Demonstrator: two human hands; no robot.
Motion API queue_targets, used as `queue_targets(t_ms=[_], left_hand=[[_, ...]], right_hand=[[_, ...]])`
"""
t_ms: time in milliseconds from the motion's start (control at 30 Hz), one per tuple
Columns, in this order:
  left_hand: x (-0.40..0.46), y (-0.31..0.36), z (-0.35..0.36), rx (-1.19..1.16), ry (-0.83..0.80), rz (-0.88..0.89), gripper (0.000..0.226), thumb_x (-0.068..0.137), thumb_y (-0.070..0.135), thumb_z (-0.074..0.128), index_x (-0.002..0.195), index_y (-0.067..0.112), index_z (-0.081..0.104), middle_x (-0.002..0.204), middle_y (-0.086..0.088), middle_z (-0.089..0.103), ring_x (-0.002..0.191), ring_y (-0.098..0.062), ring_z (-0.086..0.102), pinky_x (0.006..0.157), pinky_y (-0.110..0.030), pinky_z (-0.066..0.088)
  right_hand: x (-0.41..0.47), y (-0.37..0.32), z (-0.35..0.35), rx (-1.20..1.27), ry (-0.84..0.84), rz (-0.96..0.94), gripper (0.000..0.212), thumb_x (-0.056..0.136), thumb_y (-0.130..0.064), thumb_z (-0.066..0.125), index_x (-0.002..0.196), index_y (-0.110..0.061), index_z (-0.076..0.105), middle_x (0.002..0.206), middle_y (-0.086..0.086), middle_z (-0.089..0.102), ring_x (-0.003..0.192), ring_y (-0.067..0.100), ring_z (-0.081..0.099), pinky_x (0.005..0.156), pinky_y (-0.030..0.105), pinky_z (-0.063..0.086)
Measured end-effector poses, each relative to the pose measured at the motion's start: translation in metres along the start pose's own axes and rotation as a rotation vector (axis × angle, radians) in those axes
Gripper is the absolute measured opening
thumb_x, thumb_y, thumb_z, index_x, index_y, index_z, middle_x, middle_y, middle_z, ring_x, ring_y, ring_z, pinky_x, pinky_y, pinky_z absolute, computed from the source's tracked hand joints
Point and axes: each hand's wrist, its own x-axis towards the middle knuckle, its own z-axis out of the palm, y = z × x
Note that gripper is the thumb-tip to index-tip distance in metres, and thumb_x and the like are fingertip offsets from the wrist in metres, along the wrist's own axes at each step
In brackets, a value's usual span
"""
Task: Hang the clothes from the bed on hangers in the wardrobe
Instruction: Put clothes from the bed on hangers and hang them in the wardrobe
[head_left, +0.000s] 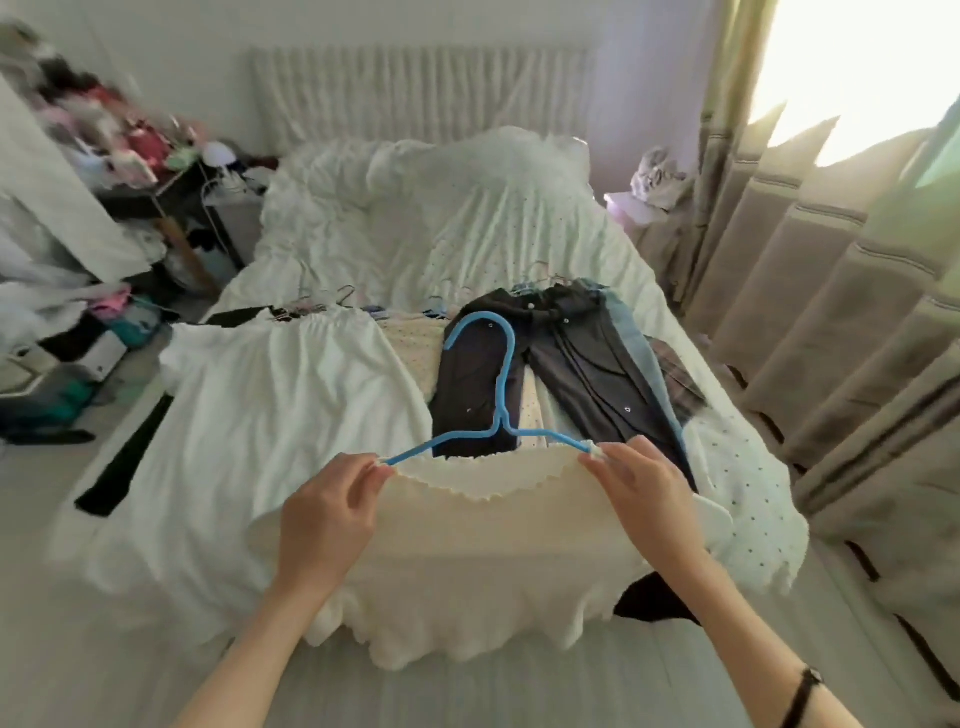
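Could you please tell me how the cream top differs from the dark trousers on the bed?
The cream top is pale with a frilly neckline; the dark trousers are near-black with snap studs. The top sits on a blue hanger, pinched at both shoulders by left hand and right hand; the trousers lie flat, unheld.

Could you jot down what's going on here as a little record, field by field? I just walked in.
place: a bedroom, seen from over the foot of a bed
activity: fitting a cream top onto a blue hanger
left hand: pinches the top's left shoulder at the hanger's end
right hand: pinches the right shoulder at the other end
waiting on the bed: a white garment, dark trousers, more hangers
wardrobe: not in view
beside the bed: curtains on the right, clutter on the left
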Motion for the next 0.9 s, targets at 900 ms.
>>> queue_targets(t_ms=[900], left_hand=[[0.303, -0.231, 0.016, 0.323, 0.156, -0.050, 0.023, 0.086, 0.025, 0.052, 0.085, 0.007, 0.067, 0.081, -0.010, 0.066, 0.079, -0.032, 0.061, 0.072, -0.036, 0.033]], right_hand=[[0.309, -0.147, 0.216, 0.065, -0.118, 0.043, 0.031, 0.087, -0.046, 0.056, 0.088, -0.020, 0.071, 0.084, 0.001, 0.064, 0.085, 0.022, 0.057, 0.066, 0.033, 0.039]])
